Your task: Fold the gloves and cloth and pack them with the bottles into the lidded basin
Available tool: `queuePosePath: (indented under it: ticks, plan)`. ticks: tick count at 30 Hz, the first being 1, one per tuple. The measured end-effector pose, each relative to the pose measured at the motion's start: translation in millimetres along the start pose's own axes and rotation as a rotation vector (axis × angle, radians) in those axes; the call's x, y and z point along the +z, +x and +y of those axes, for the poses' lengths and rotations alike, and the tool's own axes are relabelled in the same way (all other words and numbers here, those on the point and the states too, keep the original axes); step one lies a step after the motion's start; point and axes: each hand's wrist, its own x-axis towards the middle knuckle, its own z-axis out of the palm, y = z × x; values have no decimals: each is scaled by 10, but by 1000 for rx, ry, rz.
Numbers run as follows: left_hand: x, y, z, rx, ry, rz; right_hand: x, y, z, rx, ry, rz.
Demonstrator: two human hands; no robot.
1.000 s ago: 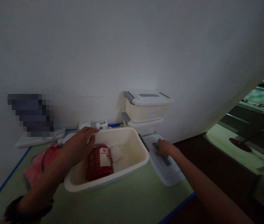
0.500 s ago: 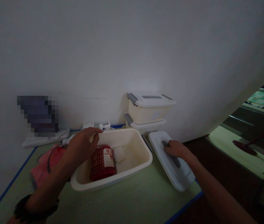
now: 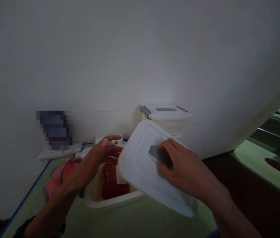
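My right hand [image 3: 179,165] grips the grey handle [image 3: 158,155] of a white plastic lid [image 3: 135,165]. The lid is tilted in the air over the right part of a cream storage box [image 3: 112,203], covering much of it. Inside the box lies a red patterned package [image 3: 112,185] with a pale label, partly hidden by the lid. My left hand [image 3: 107,150] hovers over the box's far left side, fingers apart, close to the lid's left edge. Whether the fingertips touch the lid I cannot tell.
Behind the lid, a lidded box [image 3: 174,114] with grey clips stands stacked against the wall. Pink cloth [image 3: 60,175] lies left of the open box, near a white folded item [image 3: 60,150]. The green table [image 3: 105,221] has blue taped edges. A blurred-out dark object [image 3: 55,129] stands at back left.
My right hand has lifted the lid from the table's right side and carried it left over the box. My left hand has shifted slightly right, and the view has moved a little.
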Motion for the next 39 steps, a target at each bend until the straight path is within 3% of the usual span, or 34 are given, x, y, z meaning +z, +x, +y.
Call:
queuePosePath:
  ticks: [3, 6, 9, 16, 22, 24, 27, 31, 33, 39]
  plan:
    - [-18, -64, 139, -89, -76, 73, 57, 186, -268, -160, 29, 11]
    - [-100, -100, 198, -142, -209, 103, 152, 318, -368, -202, 124, 64]
    - [-246, -114, 195, -142, -321, 161, 237, 328, -285, -132, 266, 189]
    - [-513, -96, 206, -98, -320, 448, 394, 461, 27, -146, 345, 449]
    - [-537, -81, 149, -50, -212, 471, 566, 746, 40, -9, 993, 460]
    - [-549, -87, 114, -34, -126, 464, 558, 766, 19, 67, 1156, 436]
    - [-587, -92, 65, -22, 100, 463, 488, 733, -31, 126, 1345, 289]
    - [-608, -72, -2, 94, 580, 642, 423, 673, -93, 100, 1496, 149]
    - [-580, -55, -26, 206, 800, 704, 420, 657, -114, 65, 1499, 144]
    - [-390, -52, 28, 501, 1228, 733, 414, 613, -183, -26, 1425, 198]
